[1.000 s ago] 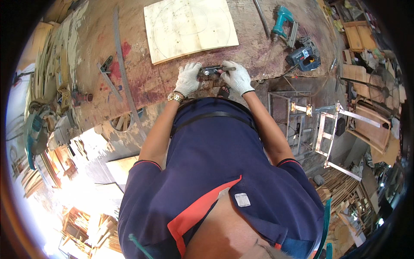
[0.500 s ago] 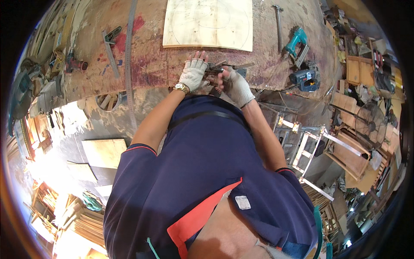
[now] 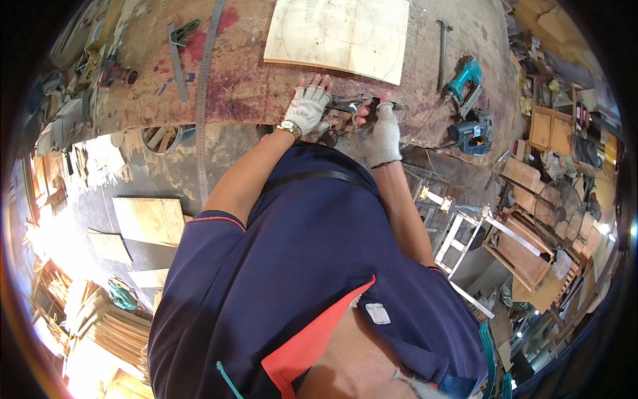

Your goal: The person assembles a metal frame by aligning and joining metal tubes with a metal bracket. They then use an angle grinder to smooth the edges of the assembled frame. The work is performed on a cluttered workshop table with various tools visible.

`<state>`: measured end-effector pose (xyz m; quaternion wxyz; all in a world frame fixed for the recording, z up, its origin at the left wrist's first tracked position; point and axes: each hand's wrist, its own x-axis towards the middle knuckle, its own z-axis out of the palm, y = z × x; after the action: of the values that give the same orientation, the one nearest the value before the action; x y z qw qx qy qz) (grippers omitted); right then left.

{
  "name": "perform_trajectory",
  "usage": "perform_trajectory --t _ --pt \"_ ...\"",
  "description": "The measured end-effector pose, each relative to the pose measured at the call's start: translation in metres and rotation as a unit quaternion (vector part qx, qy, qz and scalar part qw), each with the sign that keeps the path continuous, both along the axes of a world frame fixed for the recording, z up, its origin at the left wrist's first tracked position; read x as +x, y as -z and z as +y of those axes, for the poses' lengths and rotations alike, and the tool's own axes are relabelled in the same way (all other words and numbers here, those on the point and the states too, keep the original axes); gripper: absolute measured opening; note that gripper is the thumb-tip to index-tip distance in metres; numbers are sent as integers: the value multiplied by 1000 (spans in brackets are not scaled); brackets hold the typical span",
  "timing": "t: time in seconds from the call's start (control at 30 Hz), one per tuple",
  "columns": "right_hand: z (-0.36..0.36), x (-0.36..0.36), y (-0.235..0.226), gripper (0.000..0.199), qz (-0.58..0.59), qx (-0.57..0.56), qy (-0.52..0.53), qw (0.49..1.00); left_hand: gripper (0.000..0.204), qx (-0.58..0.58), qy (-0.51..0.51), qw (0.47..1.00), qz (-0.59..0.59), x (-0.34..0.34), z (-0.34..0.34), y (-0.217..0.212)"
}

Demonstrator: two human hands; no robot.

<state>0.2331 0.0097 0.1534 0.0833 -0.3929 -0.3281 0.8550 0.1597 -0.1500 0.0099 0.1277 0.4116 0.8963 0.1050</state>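
Observation:
My left hand (image 3: 308, 110), in a white fingerless-tip glove with a watch at the wrist, lies at the near edge of the bench with its fingers stretched forward. Just right of it is a dark metal tool (image 3: 348, 104) with a shiny part; its exact kind is too small to make out. My right hand (image 3: 383, 130), gloved the same way, is closed on the tool's right end, thumb and fingertips bent around it. Beyond both hands lies a pale plywood sheet (image 3: 339, 36) with curved pencil lines drawn on it.
To the right on the bench (image 3: 232, 86) lie a hammer (image 3: 443, 53), a teal power tool (image 3: 464, 81) and a dark blue one (image 3: 470, 135). A long metal ruler (image 3: 207, 73), a try square (image 3: 177, 63) and a drill (image 3: 118, 74) are at left.
My right hand has shifted right and turned more upright, its fingers drawn away from my left hand. My left hand stays flat by the tool. The whole view has tilted slightly.

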Motion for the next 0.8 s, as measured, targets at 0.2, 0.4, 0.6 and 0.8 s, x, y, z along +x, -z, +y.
perform_trajectory --t 0.2,0.4,0.6,0.8 --pt "10 -2 93 37 -100 -94 -14 990 120 -58 27 997 49 -4 3 5" --pt "5 3 25 37 -40 -20 -2 999 118 -56 20 998 1 -4 4 -4" --pt "-1 8 -19 46 19 32 5 999 117 -44 24 999 22 -2 4 3" --pt "-11 -3 21 45 -27 62 48 997 115 -31 18 999 6 -4 4 1"
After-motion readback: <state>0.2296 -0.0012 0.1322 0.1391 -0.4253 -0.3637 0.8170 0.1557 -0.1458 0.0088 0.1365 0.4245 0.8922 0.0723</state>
